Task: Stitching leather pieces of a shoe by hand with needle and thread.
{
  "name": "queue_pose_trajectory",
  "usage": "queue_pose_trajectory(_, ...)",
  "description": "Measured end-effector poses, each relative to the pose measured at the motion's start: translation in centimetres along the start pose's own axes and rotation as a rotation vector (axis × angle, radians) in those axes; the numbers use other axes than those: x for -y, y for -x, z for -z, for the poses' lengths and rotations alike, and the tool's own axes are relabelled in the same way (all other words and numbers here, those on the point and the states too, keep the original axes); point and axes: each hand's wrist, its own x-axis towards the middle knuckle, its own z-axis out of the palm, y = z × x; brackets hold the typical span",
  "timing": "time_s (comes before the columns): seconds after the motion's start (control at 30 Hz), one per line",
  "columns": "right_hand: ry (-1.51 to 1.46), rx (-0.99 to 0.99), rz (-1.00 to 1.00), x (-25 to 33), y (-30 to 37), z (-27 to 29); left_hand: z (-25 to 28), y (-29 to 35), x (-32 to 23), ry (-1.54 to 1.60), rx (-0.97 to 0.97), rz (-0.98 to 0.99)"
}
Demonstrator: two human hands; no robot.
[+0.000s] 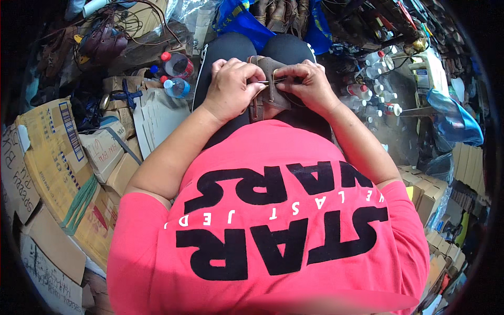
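A brown leather shoe upper lies across my lap between my thighs, and my fingers partly cover it. Over its left side my left hand is closed, thumb and forefinger pinched together at the leather. My right hand pinches too, above the right side of the upper. Its fingertips hold a thin light thread, which runs close to the leather. Between the two hands a small pale sliver shows at the left fingertips; it is too small to name. The fingertips of both hands nearly meet.
Plastic bottles stand at my left knee, and several more bottles lie to the right. Cardboard boxes crowd the left. Brown shoes sit on a blue bag beyond my knees. Another blue bag hangs at the right.
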Motion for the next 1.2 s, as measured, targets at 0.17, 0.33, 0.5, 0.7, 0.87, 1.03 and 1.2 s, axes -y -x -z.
queue_pose_trajectory(0.17, -0.263, 0.028, -0.171, 0.3, -0.4, 0.3, -0.2, -0.9, 0.2, 0.031, -0.053, -0.072)
queue_pose_trajectory(0.33, -0.371, 0.090, -0.163, -0.3, 0.0, 2.2, 1.8, -0.1, 0.5, 0.137, -0.062, -0.039)
queue_pose_trajectory(0.5, -0.021, 0.207, 0.034, 1.3, -0.3, 3.5, 3.0, 0.2, -1.5, -0.189, 0.117, -0.093)
queue_pose_trajectory(0.7, 0.491, 0.320, 0.202, 1.9, -1.2, 3.3, 2.7, -1.5, -1.0, -0.408, 0.307, -0.285)
queue_pose_trajectory(0.87, 0.515, 0.311, 0.101, -1.3, 0.9, 6.3, 7.6, 1.5, 2.7, -0.334, 0.283, -0.225)
queue_pose_trajectory(1.03, -0.608, -0.155, -0.699, -2.4, 2.3, 9.6, 12.3, 2.8, 4.0, 0.502, -0.070, 0.545)
queue_pose_trajectory(1.2, -1.713, -0.110, -0.250, -1.3, -1.3, 4.5, 7.5, -0.4, 2.4, 1.547, -0.227, 0.325)
